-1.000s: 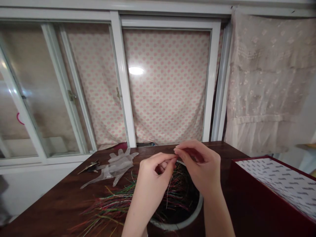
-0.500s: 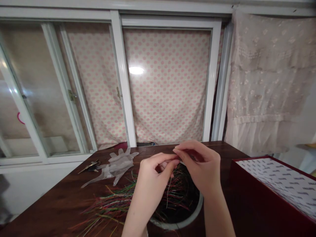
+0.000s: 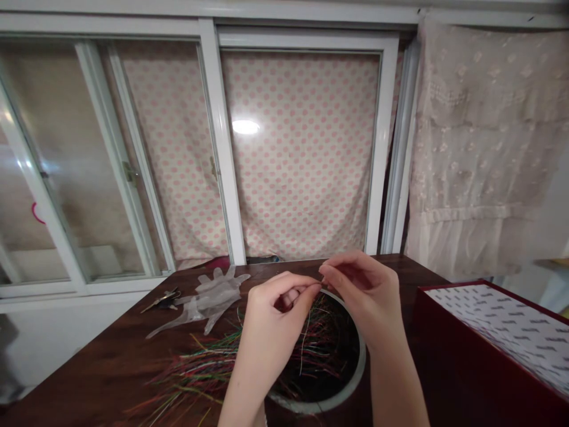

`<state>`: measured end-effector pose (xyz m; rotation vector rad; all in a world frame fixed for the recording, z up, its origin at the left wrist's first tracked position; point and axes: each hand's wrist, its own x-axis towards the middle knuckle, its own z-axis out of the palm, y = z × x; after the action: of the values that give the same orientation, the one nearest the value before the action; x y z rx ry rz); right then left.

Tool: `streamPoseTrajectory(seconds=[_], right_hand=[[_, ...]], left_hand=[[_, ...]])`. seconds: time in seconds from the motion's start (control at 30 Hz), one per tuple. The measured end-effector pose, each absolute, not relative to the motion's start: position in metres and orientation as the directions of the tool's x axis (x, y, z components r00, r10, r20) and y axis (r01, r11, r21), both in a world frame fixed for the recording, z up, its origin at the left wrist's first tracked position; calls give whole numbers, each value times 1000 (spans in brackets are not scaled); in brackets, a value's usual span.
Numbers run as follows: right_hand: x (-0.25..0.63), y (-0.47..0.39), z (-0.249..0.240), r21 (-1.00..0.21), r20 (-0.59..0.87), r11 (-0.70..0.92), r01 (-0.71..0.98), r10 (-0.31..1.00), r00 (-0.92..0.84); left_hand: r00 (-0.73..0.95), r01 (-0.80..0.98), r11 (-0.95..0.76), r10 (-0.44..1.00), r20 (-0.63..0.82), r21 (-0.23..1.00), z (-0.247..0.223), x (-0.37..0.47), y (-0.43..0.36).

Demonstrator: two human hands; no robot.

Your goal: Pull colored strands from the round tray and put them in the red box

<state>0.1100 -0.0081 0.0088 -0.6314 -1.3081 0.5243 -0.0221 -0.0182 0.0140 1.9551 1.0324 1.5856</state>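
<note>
A thin pale strand (image 3: 303, 350) hangs from the pinching left hand (image 3: 272, 305), over a pale-rimmed dish (image 3: 362, 359). Whether the right hand's (image 3: 371, 296) bunched fingertips, just beside, grip it too, I cannot tell. The left forearm partly blocks coloured strands (image 3: 195, 367) spilling toward the desk's (image 3: 89, 370) left edge. Keys (image 3: 163, 300) and a clear glove (image 3: 217, 296) lie near its far-left corner; a red box (image 3: 475, 350) occupies the right side.

1 thin pale strand (image 3: 303, 350) hangs curved over coloured strands (image 3: 213, 359).
</note>
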Motion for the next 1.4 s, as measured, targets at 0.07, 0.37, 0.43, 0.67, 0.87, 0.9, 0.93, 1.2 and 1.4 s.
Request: streamPoseTrajectory(seconds=[0.07, 0.37, 0.43, 0.67, 0.87, 0.9, 0.93, 1.2, 1.4], right_hand=[[112, -8, 9, -705, 692, 707, -50, 702, 169], [114, -10, 10, -713, 686, 693, -102, 721, 103], [114, -11, 10, -707, 695, 703, -75, 711, 105], [112, -10, 10, -680, 728, 734, -6, 675, 117], [111, -11, 11, -652, 756, 756, 57, 644, 120], [111, -12, 11, -648, 760, 758, 73, 639, 117], [111, -12, 11, -643, 766, 761, 86, 633, 116], [109, -12, 10, -566, 824, 814, 128, 562, 73], [111, -13, 11, -460, 884, 862, 211, 467, 23]], left_hand=[[64, 276, -627, 768, 637, 729, 15, -23, -20], [27, 218, -589, 801, 598, 778, 16, -26, -20], [7, 195, -584, 804, 594, 788, 16, -26, -20], [-39, 99, -555, 828, 560, 826, 14, -25, -18], [-49, 48, -553, 830, 555, 832, 12, -25, -15], [-53, 42, -552, 831, 553, 833, 12, -25, -14], [-54, 37, -548, 834, 549, 836, 13, -25, -14], [-81, 20, -541, 838, 540, 841, 12, -25, -14], [-67, 77, -543, 834, 548, 836, 13, -25, -13]])
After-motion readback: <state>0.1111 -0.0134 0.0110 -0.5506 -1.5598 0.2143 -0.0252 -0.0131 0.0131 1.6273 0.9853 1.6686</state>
